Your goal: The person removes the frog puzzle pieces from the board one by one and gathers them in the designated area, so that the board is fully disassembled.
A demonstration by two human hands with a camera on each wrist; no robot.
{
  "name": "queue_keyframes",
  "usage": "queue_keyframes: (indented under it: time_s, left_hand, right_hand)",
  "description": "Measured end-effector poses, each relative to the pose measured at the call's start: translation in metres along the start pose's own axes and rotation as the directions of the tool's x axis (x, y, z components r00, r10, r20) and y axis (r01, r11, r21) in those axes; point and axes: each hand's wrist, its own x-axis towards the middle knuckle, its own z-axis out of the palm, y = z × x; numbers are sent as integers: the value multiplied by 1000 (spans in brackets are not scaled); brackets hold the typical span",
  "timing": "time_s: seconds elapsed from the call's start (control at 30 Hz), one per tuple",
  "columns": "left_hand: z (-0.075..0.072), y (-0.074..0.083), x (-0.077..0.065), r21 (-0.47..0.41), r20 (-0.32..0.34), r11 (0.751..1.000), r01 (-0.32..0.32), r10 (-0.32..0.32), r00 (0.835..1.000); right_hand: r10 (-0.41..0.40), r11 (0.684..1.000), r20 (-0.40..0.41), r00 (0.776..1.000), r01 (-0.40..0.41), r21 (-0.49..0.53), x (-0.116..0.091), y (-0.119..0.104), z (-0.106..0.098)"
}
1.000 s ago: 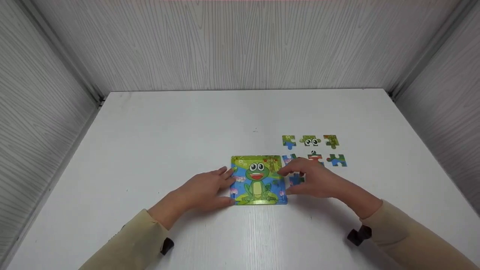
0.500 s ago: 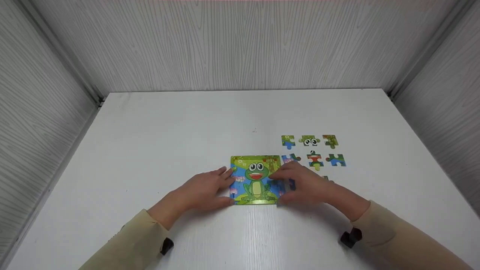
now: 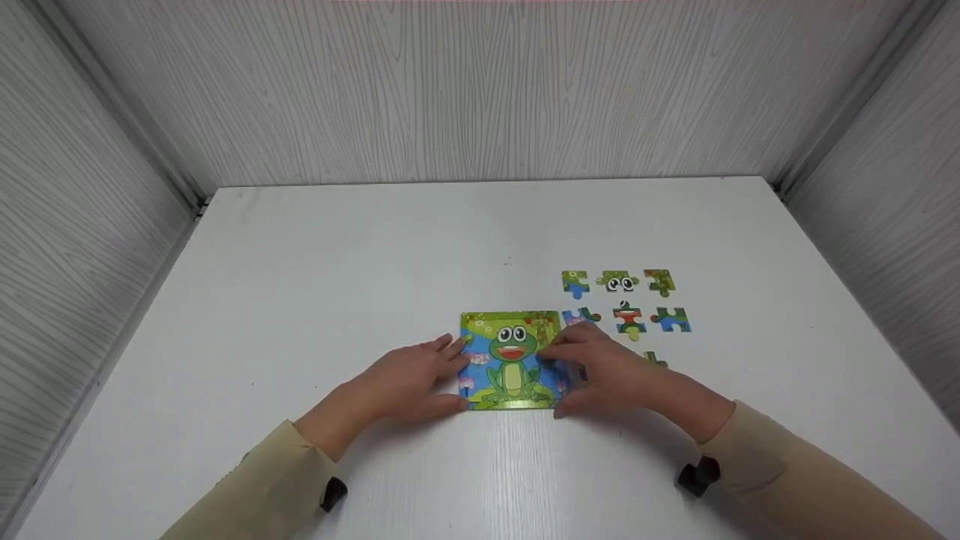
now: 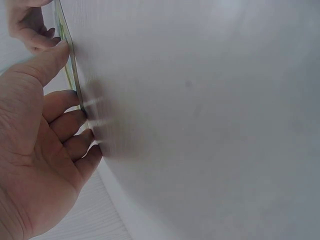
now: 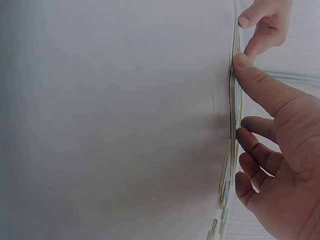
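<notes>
In the head view a square puzzle board [image 3: 513,375] with a frog picture lies flat on the table. My left hand [image 3: 409,381] touches the board's left side with spread fingertips, its thumb at the near left corner. My right hand [image 3: 611,375] reaches over the board's right side, fingertips on the picture and thumb by the near edge. In the left wrist view the left hand [image 4: 45,130] meets the board's thin edge. The right wrist view has the right thumb [image 5: 262,82] against that edge, other fingers bent beside it. The board's right edge is partly hidden.
Loose jigsaw pieces lie in rows right of the board, among them an eyes piece [image 3: 619,283], a mouth piece [image 3: 630,320] and a blue-green piece [image 3: 672,320]. Another piece [image 3: 654,358] is partly covered by my right hand. Pale walls [image 3: 480,90] enclose the white table [image 3: 337,262].
My right hand has moved left from the board's right edge onto the picture, uncovering the mouth piece and part of a lower piece. My left hand has stayed at the left side.
</notes>
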Motion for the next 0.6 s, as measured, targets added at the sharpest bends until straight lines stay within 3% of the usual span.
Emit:
queue_keyframes:
  time_s: [0.27,0.6]
  left_hand:
    - [1,-2,-1,-10,-13,1000,-18,18,1000]
    - [1,-1,-1,-11,-7,1000,-4,4,1000]
  right_hand:
    - [-36,999,-22,999,36,-1,0,2,2]
    - [6,1000,1,1000,-6,8,1,1,1]
